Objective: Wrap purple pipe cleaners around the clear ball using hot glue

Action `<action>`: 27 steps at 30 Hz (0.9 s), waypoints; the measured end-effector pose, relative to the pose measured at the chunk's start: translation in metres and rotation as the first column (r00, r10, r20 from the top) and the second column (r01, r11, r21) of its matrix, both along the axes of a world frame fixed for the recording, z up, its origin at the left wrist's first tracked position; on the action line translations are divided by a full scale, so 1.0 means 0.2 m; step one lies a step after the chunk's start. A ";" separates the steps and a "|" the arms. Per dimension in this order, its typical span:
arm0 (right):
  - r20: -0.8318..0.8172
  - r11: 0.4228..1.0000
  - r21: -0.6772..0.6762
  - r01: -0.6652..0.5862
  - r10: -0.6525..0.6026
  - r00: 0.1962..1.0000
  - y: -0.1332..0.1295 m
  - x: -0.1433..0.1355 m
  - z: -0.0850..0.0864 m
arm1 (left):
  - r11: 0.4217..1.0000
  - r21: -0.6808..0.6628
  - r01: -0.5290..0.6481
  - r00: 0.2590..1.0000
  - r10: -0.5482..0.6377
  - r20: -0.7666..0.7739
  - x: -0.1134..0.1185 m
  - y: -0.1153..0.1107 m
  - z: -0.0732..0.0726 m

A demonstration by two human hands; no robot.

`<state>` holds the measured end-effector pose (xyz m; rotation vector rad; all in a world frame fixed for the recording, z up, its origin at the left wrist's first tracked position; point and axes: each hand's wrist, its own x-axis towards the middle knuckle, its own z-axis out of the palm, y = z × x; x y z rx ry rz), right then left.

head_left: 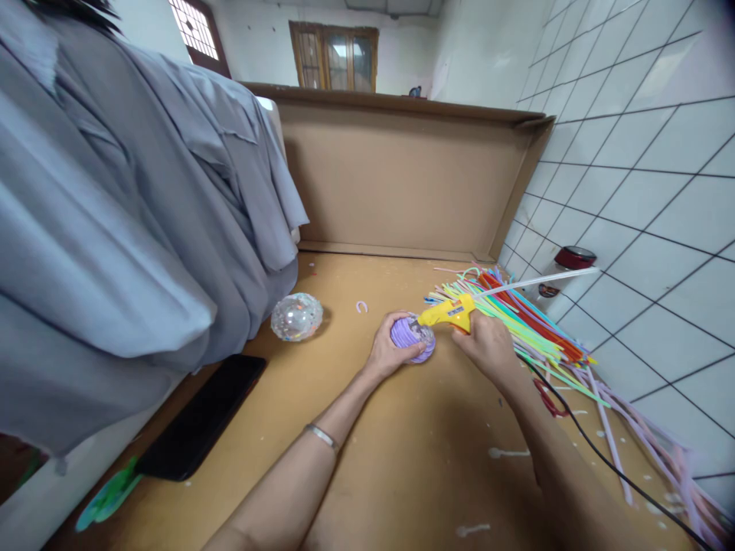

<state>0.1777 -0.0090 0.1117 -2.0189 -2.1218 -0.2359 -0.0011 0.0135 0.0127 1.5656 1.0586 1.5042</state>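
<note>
The left grip (387,350) is closed around a purple ball (410,348), fingers and thumb wrapped about its sides, over the middle of the worktop (402,467). The right grip (488,346) grasps a yellow glue gun (451,311) by its handle, nozzle aimed left at the top of the ball; whether they touch, I cannot tell. A clear glue stick (537,282) juts from the gun's back. Beyond the left grip lies a small lilac curl (361,307), and nearer the left edge sits a clear bowl-like ball (297,317). A flat black object (200,417) lies along that left edge. Colourful fuzzy sticks (528,325) are heaped by the right edge toward the far corner, with red scissor handles (550,398) and a black cord (597,451) nearer the front
</note>
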 end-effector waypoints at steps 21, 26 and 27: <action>0.023 1.000 0.005 -0.016 0.016 1.000 0.00 0.01 0.00 | 0.999 0.032 0.023 1.000 -0.023 0.007 0.00 0.01 -0.01; 0.029 1.000 0.016 -0.020 0.020 0.999 0.01 0.01 0.00 | 0.999 0.047 0.023 1.000 -0.023 0.007 0.00 0.00 -0.01; 0.029 1.000 0.014 -0.021 0.021 0.999 0.01 0.02 0.00 | 0.998 0.051 0.025 1.000 -0.026 0.007 0.00 0.00 -0.01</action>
